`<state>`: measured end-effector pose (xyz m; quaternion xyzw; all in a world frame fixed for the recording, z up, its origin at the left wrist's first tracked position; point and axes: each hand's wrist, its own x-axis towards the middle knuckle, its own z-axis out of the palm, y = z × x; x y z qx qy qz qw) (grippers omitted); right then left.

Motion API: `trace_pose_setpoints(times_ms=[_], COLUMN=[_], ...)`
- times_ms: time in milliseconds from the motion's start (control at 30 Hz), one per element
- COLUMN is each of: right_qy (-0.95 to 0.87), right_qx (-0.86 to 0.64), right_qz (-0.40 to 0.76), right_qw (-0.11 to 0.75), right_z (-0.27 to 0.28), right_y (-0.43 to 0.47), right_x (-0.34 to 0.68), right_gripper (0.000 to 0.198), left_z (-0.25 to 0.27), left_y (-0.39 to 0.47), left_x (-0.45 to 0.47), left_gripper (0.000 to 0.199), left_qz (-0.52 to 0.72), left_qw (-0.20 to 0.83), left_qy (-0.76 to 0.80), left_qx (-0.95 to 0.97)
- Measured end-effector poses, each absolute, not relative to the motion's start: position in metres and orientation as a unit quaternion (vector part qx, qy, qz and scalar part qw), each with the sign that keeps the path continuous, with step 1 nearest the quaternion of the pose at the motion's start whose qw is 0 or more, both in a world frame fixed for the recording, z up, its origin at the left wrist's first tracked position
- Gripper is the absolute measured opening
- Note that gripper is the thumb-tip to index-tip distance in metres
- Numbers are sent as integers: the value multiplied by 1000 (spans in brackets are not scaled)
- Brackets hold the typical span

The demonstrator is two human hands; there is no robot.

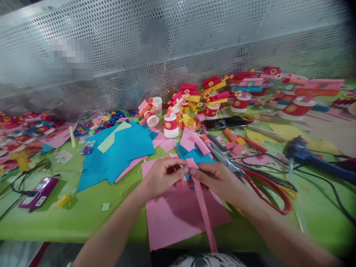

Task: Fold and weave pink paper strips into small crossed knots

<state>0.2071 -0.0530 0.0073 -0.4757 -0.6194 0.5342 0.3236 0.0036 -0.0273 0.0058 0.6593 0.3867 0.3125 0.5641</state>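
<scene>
Both hands meet over a pink paper sheet (172, 222) near the table's front edge. My left hand (162, 174) pinches the upper end of a long pink paper strip (204, 211) between thumb and fingertips. My right hand (215, 176) grips the same strip just beside it, thumb on top. From there the strip hangs down across the sheet toward my lap. Just beyond my fingers lies a pink paper piece (201, 144) on blue paper (187, 152). Scissors with red handles (268, 189) lie right beside my right forearm.
Large blue sheets (119, 144) lie left of centre. A dark blue glue gun (319, 159) with its cord is at right. Decorated paper cups (171, 126) stand along the back before a perforated metal panel (116, 48). A purple device (40, 193) with a cable sits at left.
</scene>
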Motion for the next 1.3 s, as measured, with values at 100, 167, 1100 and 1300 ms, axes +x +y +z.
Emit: trace_pose_setpoints(times_ms=[100, 167, 1100, 1300], right_qy=[-634, -645, -433, -336], right_qx=[-474, -471, -396, -364], right_qz=[523, 517, 701, 746], right_qw=[316, 309, 405, 446], right_z=[6, 5, 21, 17], right_y=[-52, -52, -58, -50], right_x=[208, 208, 205, 205], right_gripper=[46, 46, 38, 28], left_z=[8, 12, 14, 13], left_y=[-28, -29, -23, -20], left_x=[4, 5, 2, 3], left_gripper=[27, 25, 16, 22], left_qz=[326, 336, 457, 475], left_qw=[563, 562, 684, 689], left_qy=[389, 396, 403, 396], left_qx=[652, 643, 401, 378])
